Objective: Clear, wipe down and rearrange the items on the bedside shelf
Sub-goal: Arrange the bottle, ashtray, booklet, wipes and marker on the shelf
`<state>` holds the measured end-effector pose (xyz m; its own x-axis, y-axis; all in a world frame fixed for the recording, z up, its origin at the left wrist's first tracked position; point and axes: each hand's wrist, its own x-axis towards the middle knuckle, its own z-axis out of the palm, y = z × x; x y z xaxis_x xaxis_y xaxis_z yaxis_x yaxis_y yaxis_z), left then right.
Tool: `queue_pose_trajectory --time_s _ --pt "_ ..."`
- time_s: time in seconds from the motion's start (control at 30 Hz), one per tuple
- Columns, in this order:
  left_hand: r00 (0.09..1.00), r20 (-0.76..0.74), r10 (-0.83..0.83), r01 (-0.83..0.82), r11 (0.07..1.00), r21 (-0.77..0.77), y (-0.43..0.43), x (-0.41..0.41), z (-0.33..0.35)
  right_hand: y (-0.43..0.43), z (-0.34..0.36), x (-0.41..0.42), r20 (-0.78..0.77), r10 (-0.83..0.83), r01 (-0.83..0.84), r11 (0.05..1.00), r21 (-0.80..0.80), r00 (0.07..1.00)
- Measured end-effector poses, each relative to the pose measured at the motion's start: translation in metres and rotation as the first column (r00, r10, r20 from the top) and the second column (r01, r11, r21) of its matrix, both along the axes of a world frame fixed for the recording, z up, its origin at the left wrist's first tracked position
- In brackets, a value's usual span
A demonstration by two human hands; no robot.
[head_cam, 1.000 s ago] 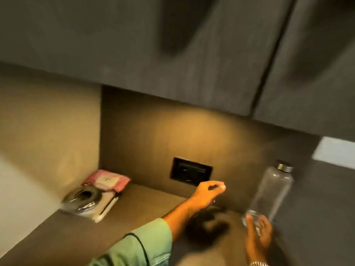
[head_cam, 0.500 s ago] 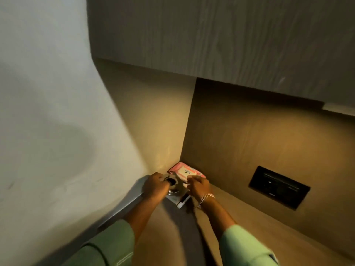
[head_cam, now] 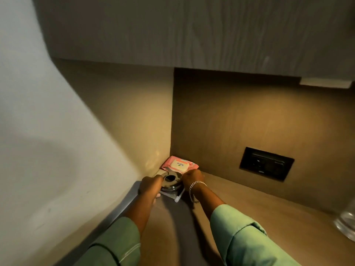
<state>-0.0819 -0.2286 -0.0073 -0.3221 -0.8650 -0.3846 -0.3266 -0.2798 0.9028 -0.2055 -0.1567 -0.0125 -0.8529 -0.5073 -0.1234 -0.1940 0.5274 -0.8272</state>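
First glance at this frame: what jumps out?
Both hands meet in the lit back-left corner of the shelf: the left hand and right hand flank a round metal dish stacked on a flat white item. Behind it lies a pink wipes pack; a black wall socket sits to the right.

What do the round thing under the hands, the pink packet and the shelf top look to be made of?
Round thing: probably polished metal or glass, given its dark glossy shine.
Pink packet: soft plastic film with a crinkled edge and a stiffer pale flap, likely a wipes pack.
Shelf top: matte wood-look laminate with faint grain; whether it is real wood is unclear.
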Motion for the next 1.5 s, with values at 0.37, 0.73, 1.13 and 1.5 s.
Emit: queue_pose_trajectory --time_s 0.37,0.73,1.13,1.5 --pt "0.961 -0.038 -0.275 0.268 0.954 -0.132 0.132 -0.134 0.000 0.164 -0.010 -0.068 0.102 -0.493 0.503 0.840 -0.205 0.864" --pt "0.751 -0.373 -0.544 0.645 0.724 0.243 0.252 -0.213 -0.019 0.309 -0.014 -0.116 0.016 -0.708 0.706 0.701 -0.100 0.706" --pt "0.864 0.042 -0.501 0.394 0.622 -0.677 0.093 -0.120 -0.022 0.139 -0.022 -0.048 -0.180 -0.312 0.295 0.949 -0.114 0.933" --pt "0.899 0.371 -0.233 0.436 0.552 -0.711 -0.028 0.003 -0.072 -0.007 -0.027 0.011 -0.020 -0.060 0.063 0.982 0.179 0.998"
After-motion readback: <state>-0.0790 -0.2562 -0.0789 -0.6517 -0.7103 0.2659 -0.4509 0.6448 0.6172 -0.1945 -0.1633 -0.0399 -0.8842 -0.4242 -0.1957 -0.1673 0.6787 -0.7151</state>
